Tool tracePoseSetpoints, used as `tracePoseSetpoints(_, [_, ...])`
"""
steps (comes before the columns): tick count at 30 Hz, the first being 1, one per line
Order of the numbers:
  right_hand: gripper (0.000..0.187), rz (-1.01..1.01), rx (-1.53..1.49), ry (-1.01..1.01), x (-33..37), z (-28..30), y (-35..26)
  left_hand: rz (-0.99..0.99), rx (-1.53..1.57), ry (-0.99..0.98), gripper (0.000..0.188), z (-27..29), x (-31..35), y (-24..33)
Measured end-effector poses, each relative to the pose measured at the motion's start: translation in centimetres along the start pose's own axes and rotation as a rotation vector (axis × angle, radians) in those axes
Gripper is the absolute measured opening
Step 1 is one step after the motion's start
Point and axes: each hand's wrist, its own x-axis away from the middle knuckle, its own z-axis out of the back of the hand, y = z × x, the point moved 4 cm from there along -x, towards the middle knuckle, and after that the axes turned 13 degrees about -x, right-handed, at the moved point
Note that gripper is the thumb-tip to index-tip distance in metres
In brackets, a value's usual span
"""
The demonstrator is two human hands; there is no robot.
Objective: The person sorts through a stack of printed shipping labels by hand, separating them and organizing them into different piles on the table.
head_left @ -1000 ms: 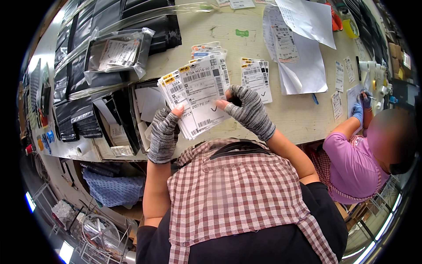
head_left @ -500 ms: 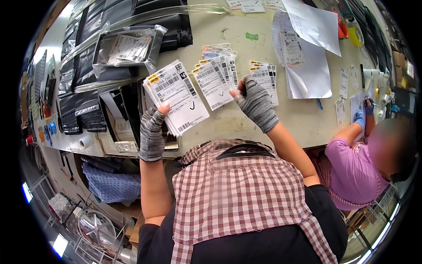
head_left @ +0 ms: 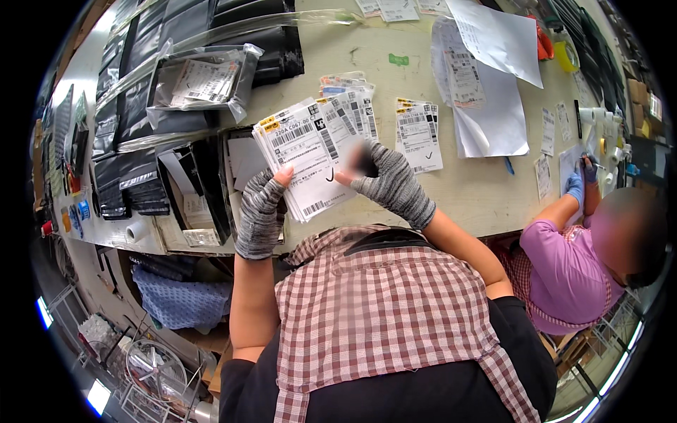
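My left hand (head_left: pixel 259 215), in a grey fingerless knit glove, grips a fanned stack of white shipping labels (head_left: pixel 300 161), thumb on the front. Each label carries barcodes and a yellow mark, and the front one has a pen tick. My right hand (head_left: pixel 395 183), gloved alike, is at the right edge of the stack, its thumb on the front label; its other fingertips are blurred. Behind the stack, partly covered by it, lies a pile of labels (head_left: pixel 361 113) on the table. Right of that lies another small label pile (head_left: pixel 419 137).
A plastic-lined tray (head_left: pixel 243 92) of labels and black mailing bags (head_left: pixel 134 166) are at left. White paper sheets (head_left: pixel 497 130) lie at right, beside a blue clip (head_left: pixel 509 166). A co-worker in a purple shirt (head_left: pixel 564 275) writes at the far right with blue gloves.
My left hand has moved the label stack slightly right, over part of the middle pile. My right hand has come left and down from the right-hand piles to the stack.
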Motion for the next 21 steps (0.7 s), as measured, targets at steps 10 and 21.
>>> tracePoseSetpoints(10, [0.025,-0.124,0.097,-0.081,0.2,0.1,0.5,0.029,-0.072,0.055,0.045,0.6,-0.1,-0.6])
tracePoseSetpoints(21, [0.023,0.057,-0.010,0.024,-0.1,0.0,1.4,0.022,-0.153,0.025,0.042,0.3,0.0,-0.5])
